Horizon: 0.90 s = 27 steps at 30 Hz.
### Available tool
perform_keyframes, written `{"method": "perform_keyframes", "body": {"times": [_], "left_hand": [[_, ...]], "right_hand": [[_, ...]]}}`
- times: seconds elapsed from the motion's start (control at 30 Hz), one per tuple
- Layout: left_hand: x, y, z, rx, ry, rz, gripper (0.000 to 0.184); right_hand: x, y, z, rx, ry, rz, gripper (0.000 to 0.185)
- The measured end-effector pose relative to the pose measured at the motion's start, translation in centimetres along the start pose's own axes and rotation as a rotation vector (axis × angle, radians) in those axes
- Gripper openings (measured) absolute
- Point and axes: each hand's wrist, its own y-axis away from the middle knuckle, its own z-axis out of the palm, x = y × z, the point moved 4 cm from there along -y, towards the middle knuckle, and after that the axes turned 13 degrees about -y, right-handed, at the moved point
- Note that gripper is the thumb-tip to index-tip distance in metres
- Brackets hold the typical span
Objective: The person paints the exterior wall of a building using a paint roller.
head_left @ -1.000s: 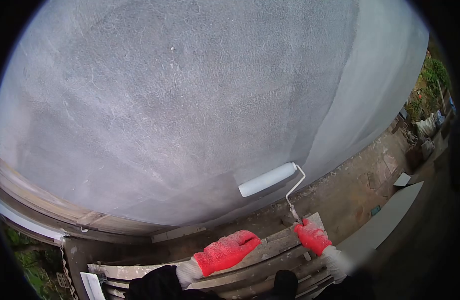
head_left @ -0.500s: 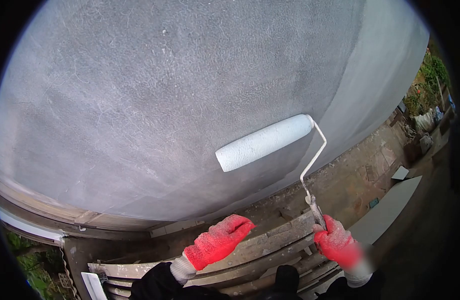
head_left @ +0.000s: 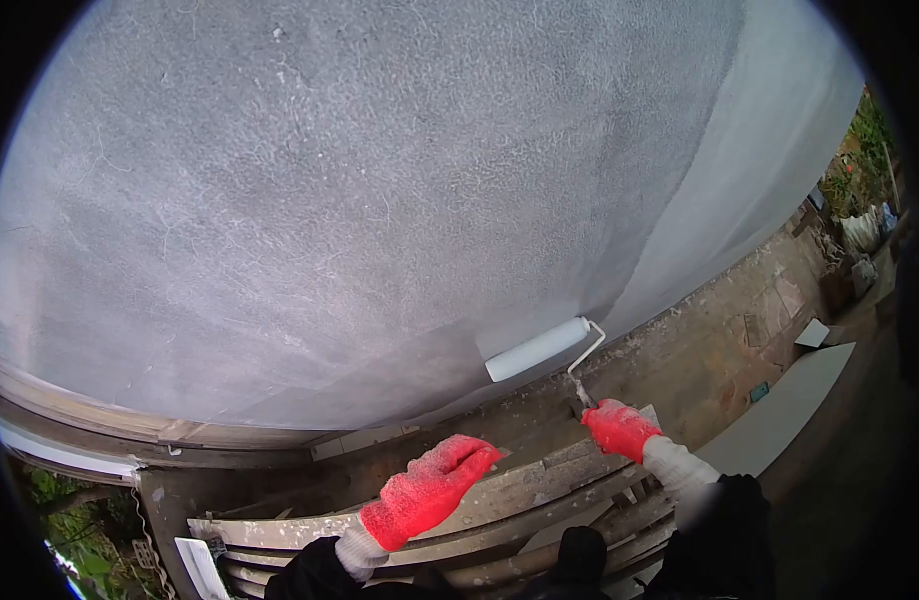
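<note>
A white-covered paint roller [head_left: 538, 350] rests low against the grey wall [head_left: 380, 180], its sleeve tilted up toward the right. The bent wire frame [head_left: 586, 350] runs down from the sleeve's right end to a handle. My right hand [head_left: 620, 428], in a red-coated glove with a white cuff, is closed around that handle. To the left, my left hand [head_left: 430, 490] wears a matching glove and is held above the planks, away from the roller. Its fingers are pressed together; whatever they hold, if anything, I cannot make out.
Paint-spattered wooden planks [head_left: 540, 490] lie side by side beneath me, with a dark shoe [head_left: 582, 552] on them. Far below is dirty ground [head_left: 680, 370], with a long pale board [head_left: 780, 410] at the right. Greenery shows at both edges.
The roller has moved down the wall and farther from me, and my right hand has reached forward and left with it. My left hand has stayed nearly in place.
</note>
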Motion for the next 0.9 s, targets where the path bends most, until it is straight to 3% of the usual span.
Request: {"method": "perform_keyframes", "body": {"times": [0.07, 0.13, 0.17, 0.23, 0.33, 0.4, 0.47, 0.5, 0.6, 0.7, 0.83, 0.9], "left_hand": [[-0.7, 0.1, 0.2, -0.003, -0.008, 0.011, 0.027], [-1.5, 0.3, 0.2, -0.001, 0.020, -0.026, 0.029], [-2.3, 0.2, 0.3, 0.008, 0.048, 0.003, 0.027], [-2.2, 0.7, 0.0, 0.016, 0.022, -0.016, 0.027], [-4.3, 1.2, 0.3, 0.022, 0.029, -0.023, 0.029], [-4.8, 2.0, 0.2, 0.029, 0.102, -0.120, 0.029], [-5.2, 2.8, -0.2, 0.033, 0.107, -0.164, 0.030], [-5.6, 3.0, -0.4, 0.029, 0.140, -0.165, 0.031], [-6.3, 2.7, -0.6, 0.038, 0.174, -0.154, 0.031], [-5.3, 1.9, -0.8, 0.044, 0.165, -0.131, 0.031], [-4.4, 1.5, -0.9, 0.009, 0.055, -0.051, 0.033], [-3.3, 1.8, -1.9, -0.029, -0.018, -0.029, 0.033]], "right_hand": [[0.4, -4.6, 1.1, -0.082, 0.302, -0.275, 0.028], [0.4, -9.0, 2.0, -0.215, 0.297, -0.010, 0.024], [1.2, -11.7, 2.9, -0.213, 0.293, -0.014, 0.024], [4.0, -17.4, 5.8, -0.247, 0.737, -0.161, 0.020], [6.8, -22.4, 9.0, -0.107, 0.813, -0.344, 0.011], [5.3, -22.2, 9.3, -0.118, 0.745, -0.292, 0.015], [4.4, -21.2, 8.6, -0.190, 0.914, -0.299, 0.016], [3.0, -19.3, 7.4, -0.246, 0.717, -0.166, 0.018], [-0.4, -10.2, 4.8, -0.176, 0.524, -0.259, 0.026], [-1.9, -0.9, 3.4, -0.056, 0.125, -0.068, 0.027], [-5.6, 10.5, 3.8, 0.108, 0.144, -0.247, 0.022], [-6.3, 14.0, 4.8, 0.217, -0.220, -0.048, 0.022]]}}
